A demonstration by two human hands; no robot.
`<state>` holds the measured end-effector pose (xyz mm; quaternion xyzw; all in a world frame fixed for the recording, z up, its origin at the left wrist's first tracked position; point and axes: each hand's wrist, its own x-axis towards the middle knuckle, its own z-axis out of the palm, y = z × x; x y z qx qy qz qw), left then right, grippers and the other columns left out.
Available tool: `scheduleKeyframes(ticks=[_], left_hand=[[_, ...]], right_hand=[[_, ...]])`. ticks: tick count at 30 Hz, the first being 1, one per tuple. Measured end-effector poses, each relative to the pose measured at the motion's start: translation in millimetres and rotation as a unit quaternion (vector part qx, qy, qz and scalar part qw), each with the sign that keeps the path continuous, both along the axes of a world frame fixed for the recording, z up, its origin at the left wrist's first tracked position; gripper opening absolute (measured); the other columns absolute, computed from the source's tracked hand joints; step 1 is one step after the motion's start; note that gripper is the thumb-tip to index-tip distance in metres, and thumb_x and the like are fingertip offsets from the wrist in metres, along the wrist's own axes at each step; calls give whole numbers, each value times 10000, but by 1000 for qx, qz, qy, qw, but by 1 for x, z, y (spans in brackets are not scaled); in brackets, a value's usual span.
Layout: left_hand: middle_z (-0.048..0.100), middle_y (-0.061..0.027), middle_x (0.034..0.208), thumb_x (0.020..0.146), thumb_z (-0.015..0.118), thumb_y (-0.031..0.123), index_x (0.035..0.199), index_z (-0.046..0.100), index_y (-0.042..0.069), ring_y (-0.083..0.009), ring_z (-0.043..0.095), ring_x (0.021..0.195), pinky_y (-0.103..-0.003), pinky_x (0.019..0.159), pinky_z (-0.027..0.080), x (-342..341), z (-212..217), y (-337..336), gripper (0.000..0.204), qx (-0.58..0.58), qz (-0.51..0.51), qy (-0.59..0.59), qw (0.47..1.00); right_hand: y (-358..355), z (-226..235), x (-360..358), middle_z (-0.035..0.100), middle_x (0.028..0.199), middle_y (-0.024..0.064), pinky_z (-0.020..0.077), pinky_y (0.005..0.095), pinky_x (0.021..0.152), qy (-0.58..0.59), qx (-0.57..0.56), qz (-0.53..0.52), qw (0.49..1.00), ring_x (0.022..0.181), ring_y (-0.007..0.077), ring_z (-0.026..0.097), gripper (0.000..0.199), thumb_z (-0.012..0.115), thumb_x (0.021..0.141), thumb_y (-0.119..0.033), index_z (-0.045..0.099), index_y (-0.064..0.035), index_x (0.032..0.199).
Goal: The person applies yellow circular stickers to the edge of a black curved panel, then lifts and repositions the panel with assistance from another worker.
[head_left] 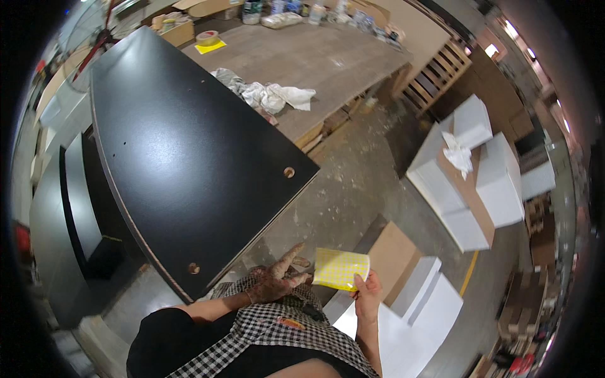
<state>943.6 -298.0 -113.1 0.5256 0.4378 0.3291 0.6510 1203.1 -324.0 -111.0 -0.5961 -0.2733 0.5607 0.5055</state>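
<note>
Under the right thumb: a yellow gridded sheet (340,268), pinched by the right hand (368,292) at its right side, likely to leave most of its face uncovered.
Left hand (274,285): fingers spread, tips just beside the sheet's left edge; contact unclear.
Black panel (189,145): beyond and left of the left fingers, broad face up, perhaps for access; its near edge borders that hand.
Floor (353,170): room beyond the fingertips, between panel and white stack (430,170).

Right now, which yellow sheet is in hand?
The gridded sheet, gripped by the right hand; the other yellow sheet lies on the table at the tape roll.
</note>
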Motion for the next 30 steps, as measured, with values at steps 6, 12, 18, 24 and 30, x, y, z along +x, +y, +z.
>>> scheduleKeyframes(ticks=[6,12,18,24,30], left_hand=[[539,-122,1304,942,597,144,1454,322,19,-200,570,1118,-333,949,468,77,-18,49,594,58,98,83,990],[532,-108,1325,959,590,172,1311,524,71,-218,481,1261,-329,1025,422,115,-11,88,372,-7,169,13,986],[557,-137,1311,969,579,217,1318,517,28,-241,549,1196,-364,995,458,105,-6,128,402,-63,198,12,978],[577,-184,1275,977,536,147,1323,497,-33,-246,561,1184,-326,977,470,88,-10,181,392,12,242,40,969],[613,-98,1168,972,579,201,1329,523,52,-156,577,1029,-302,917,457,81,-3,221,392,-55,351,-12,935]], right_hand=[[118,-6,87,662,903,-2,419,173,479,46,86,32,995,614,31,556,158,619,939,-138,558,-78,1072],[256,4,80,662,875,6,412,175,470,88,122,139,979,582,33,540,153,614,940,-111,555,-63,1073],[368,7,-7,663,833,3,416,170,469,130,171,272,938,563,13,529,124,620,945,-140,570,-59,1024],[451,15,-85,655,789,-5,419,178,480,118,189,395,891,552,19,520,143,620,948,-163,560,-61,1028],[569,15,-173,650,809,6,392,189,474,102,188,476,853,530,34,501,217,582,963,-162,530,-47,1140]])
